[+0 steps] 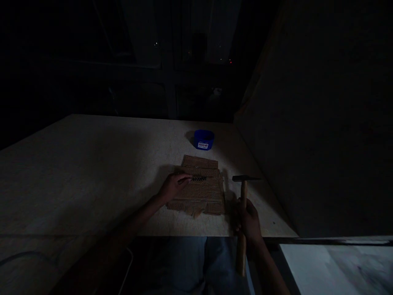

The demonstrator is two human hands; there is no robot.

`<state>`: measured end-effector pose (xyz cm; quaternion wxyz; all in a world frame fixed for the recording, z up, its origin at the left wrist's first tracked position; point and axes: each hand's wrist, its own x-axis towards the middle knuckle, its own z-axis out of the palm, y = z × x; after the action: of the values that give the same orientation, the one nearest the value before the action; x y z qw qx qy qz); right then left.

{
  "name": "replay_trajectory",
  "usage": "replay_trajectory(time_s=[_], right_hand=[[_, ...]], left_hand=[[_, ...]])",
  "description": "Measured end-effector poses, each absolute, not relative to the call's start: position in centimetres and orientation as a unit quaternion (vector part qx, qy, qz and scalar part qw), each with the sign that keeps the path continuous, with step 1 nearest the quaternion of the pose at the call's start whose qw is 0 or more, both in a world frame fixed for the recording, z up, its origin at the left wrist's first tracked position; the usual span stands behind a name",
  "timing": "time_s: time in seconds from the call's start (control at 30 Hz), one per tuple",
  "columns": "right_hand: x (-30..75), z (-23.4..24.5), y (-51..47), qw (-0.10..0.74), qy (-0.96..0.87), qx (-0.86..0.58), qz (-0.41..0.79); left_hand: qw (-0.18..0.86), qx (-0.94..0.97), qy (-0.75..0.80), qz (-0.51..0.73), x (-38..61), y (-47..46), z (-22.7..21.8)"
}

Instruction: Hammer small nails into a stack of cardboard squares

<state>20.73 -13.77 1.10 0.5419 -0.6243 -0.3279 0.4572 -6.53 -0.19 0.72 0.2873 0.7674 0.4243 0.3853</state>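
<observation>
The left hand (172, 186) pinches a dark strip (199, 179) on the stacked boards (199, 188) near the worktop's (92, 164) front edge. The right hand (247, 219) grips the hammer (243, 205). In this gloom, I'd fear a mis-aimed blow catching those fingers.

The hammer (242, 213) has a pale wooden handle and a dark metal head. The corrugated cardboard (199, 188) looks rough and matt. The blue tub (204, 139) looks like smooth plastic.
</observation>
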Motion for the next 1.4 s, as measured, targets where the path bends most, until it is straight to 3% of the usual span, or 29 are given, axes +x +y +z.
replay_trajectory(time_s=[0.33,0.7,1.4], right_hand=[[20.1,2.0,-13.7,0.523,-0.312,-0.655,0.447],[20.2,1.8,-13.8,0.51,-0.32,-0.676,0.425],[19.9,1.5,-14.2,0.541,-0.31,-0.656,0.425]], left_hand=[[0.268,0.779,0.43,0.369,-6.3,-0.2,-0.2],[0.313,0.737,0.472,0.368,-5.9,-0.3,-0.6],[0.333,0.711,0.463,0.411,-5.4,-0.6,-1.2]])
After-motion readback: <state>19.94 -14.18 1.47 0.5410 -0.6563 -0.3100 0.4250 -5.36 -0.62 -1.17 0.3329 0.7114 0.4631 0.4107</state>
